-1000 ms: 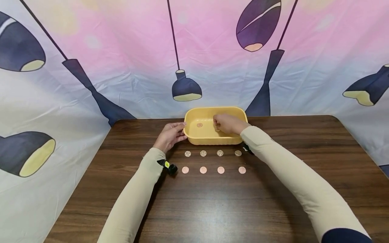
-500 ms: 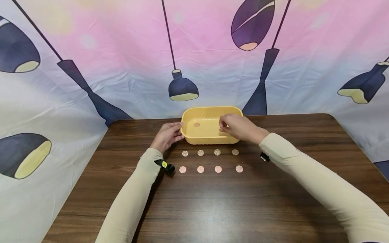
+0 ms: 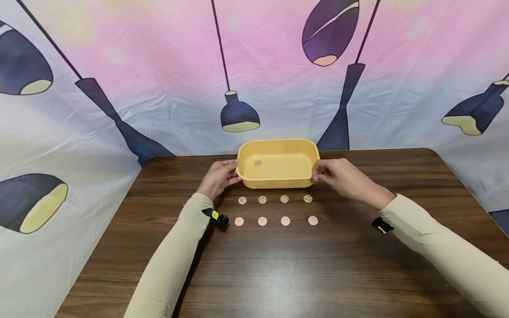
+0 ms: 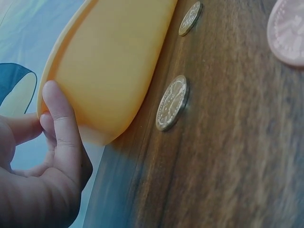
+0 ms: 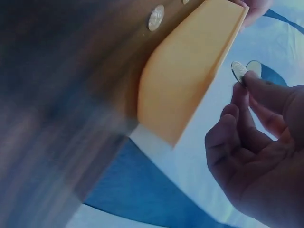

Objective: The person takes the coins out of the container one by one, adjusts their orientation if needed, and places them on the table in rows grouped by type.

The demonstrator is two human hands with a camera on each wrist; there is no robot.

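My left hand (image 3: 218, 179) pinches the left rim of a yellow plastic basin (image 3: 278, 183), thumb and fingers on either side of the edge in the left wrist view. At the basin's front right corner, my right hand (image 3: 345, 177) pinches a coin (image 5: 239, 72) between thumb and fingertips, held up on its edge. A single copper coin (image 3: 257, 163) lies inside the basin on the left. In front of it, a row of gold-coloured coins, including one at the right end (image 3: 308, 198), lies on the table. Nearer is a row of pinkish copper coins, such as the rightmost coin (image 3: 313, 220).
The brown wooden table (image 3: 278, 265) ends just behind the basin. A patterned cloth (image 3: 159, 88) with printed lamps hangs close behind its back edge. Small dark cameras are strapped to both wrists, such as the left wrist camera (image 3: 221, 221).
My right hand has come out of the basin and moved right and toward me, with a coin now showing at its fingertips. My left hand keeps its hold on the rim.
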